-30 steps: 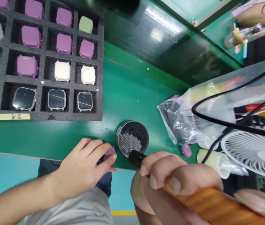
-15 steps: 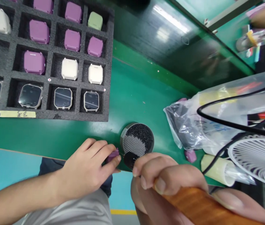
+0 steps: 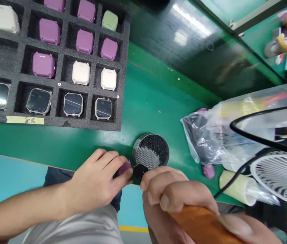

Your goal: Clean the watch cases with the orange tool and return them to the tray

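Left hand [image 3: 96, 179] snug round one purple case [image 3: 124, 167] (seemingly), right hand [image 3: 181, 189] round one tool [image 3: 199, 223].

A green tabletop [image 3: 153, 96] stands over blue floor [image 3: 11, 174] — a dark panel [image 3: 158, 37] beside it (glossy, mirroring light [image 3: 192, 19]).

I see a lane of green bench [image 3: 153, 101] between the foam tray [image 3: 95, 124] and the plastic bag [image 3: 209, 135], where a hand could pass. A dark panel [image 3: 184, 57] bounds it at the far side. Nearer, the round tin [image 3: 135, 151] stands in the way, with the left hand [image 3: 101, 179] and the right hand [image 3: 179, 195] crowding the edge. Rightward, a black cable [image 3: 267, 141] crosses above the bag.
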A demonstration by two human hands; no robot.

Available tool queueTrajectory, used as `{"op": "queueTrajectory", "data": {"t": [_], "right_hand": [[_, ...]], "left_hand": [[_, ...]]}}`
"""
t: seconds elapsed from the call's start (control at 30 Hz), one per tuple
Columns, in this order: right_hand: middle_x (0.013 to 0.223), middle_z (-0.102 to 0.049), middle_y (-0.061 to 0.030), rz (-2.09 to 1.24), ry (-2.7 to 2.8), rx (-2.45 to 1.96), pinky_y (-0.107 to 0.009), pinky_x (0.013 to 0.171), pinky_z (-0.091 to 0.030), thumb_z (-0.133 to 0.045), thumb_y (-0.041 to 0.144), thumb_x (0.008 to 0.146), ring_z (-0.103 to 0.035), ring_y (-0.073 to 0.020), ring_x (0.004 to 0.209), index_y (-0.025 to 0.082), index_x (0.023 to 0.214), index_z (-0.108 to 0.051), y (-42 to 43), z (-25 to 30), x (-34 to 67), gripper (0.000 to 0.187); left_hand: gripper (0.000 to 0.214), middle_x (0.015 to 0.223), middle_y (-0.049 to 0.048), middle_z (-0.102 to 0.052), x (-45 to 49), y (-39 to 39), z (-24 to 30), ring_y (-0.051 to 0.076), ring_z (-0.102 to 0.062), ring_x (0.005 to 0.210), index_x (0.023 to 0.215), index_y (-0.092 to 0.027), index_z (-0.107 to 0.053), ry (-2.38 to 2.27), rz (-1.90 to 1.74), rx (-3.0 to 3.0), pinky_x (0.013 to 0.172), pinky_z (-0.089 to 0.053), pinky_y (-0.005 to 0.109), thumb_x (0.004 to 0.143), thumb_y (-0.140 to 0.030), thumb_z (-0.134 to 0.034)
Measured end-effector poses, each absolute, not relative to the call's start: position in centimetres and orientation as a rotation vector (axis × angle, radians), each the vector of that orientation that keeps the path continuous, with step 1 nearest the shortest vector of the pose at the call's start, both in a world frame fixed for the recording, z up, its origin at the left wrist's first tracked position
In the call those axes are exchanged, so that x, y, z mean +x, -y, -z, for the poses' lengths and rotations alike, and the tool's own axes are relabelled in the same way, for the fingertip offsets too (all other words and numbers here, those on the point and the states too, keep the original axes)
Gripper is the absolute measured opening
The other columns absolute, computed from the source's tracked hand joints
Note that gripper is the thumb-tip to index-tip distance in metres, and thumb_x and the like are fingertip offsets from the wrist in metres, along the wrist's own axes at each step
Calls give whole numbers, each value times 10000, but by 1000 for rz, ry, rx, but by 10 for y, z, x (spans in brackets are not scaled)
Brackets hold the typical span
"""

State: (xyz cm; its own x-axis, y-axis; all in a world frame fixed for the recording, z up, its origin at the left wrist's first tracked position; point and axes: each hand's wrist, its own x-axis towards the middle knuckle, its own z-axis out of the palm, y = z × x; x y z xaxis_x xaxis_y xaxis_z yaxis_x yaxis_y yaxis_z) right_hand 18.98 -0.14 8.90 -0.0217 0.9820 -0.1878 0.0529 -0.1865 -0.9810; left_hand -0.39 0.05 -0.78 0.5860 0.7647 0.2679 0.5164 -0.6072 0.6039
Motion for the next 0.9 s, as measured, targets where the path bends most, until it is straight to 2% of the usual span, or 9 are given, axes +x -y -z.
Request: {"op": "queueTrajectory", "data": {"t": [0.1, 0.23, 0.33, 0.4, 0.47, 0.57, 0.67, 0.73, 0.9], "right_hand": [[742, -537, -40, -1373, 1181, -1369, -599, 861, -611, -533, 699, 1001, -643, -298, 819, 319, 893, -702, 2, -88, 190, 430], [921, -584, -58, -1129, 1221, -1268, -570, 752, -635, -760, 702, 851, -663, -318, 920, 342, 1034, -672, 3, -79, 192, 412], [986, -596, -58, -1000, 1236, -1229, -558, 717, -637, -808, 707, 805, -671, -322, 954, 353, 1118, -648, 0, -75, 195, 498], [988, -597, -50, -964, 1227, -1224, -545, 701, -633, -798, 716, 815, -674, -310, 939, 353, 1149, -640, -2, -72, 198, 519], [982, -599, -39, -935, 1215, -1213, -523, 686, -624, -787, 724, 829, -673, -291, 907, 354, 1184, -633, -4, -69, 199, 535], [942, -608, -14, -867, 1173, -1146, -471, 655, -601, -717, 725, 894, -648, -236, 806, 347, 1228, -637, -8, -61, 196, 510], [888, -628, 7, -790, 1086, -1028, -410, 599, -561, -559, 682, 1012, -579, -175, 684, 301, 1240, -660, -11, -54, 189, 456], [884, -642, 8, -785, 1061, -1003, -407, 583, -552, -477, 638, 1066, -569, -169, 659, 286, 1250, -662, -11, -50, 185, 439], [878, -628, 6, -783, 1051, -1032, -423, 590, -559, -330, 672, 1094, -591, -178, 657, 296, 1274, -639, -9, -45, 184, 519]], "left_hand": [[143, 1257, 66, -744, -4, 0, 9, 275, -626, 1133, 1185, -190, -728, -1023, -707, 2349, 887, -448, 436, 1099, -251, -631], [128, 1230, 64, -744, -3, 1, 9, 265, -630, 1114, 1162, -187, -730, -1031, -722, 2377, 886, -447, 432, 1095, -272, -660], [220, 1221, 81, -733, -5, 0, 8, 271, -621, 1108, 1206, -190, -734, -1054, -704, 2419, 890, -448, 436, 1101, -371, -665], [292, 1284, 102, -721, -8, 0, 6, 294, -608, 1161, 1273, -177, -724, -1035, -670, 2443, 936, -448, 462, 1109, -404, -641], [309, 1413, 118, -692, -11, 0, 4, 321, -583, 1268, 1341, -148, -700, -954, -636, 2462, 1016, -435, 499, 1118, -331, -589], [311, 1470, 121, -677, -11, 0, 5, 327, -576, 1317, 1359, -122, -686, -888, -616, 2469, 1077, -421, 520, 1095, -205, -546], [226, 1294, 124, -729, -8, 1, 8, 310, -621, 1194, 1259, -128, -713, -994, -674, 2445, 1047, -455, 497, 1091, -249, -623], [227, 1247, 128, -733, -7, 2, 9, 316, -626, 1174, 1231, -125, -715, -1024, -699, 2434, 1042, -466, 496, 1081, -288, -665], [298, 1430, 134, -696, -11, 1, 6, 328, -602, 1290, 1309, -105, -703, -911, -640, 2414, 1065, -440, 519, 1067, -158, -538]]}}
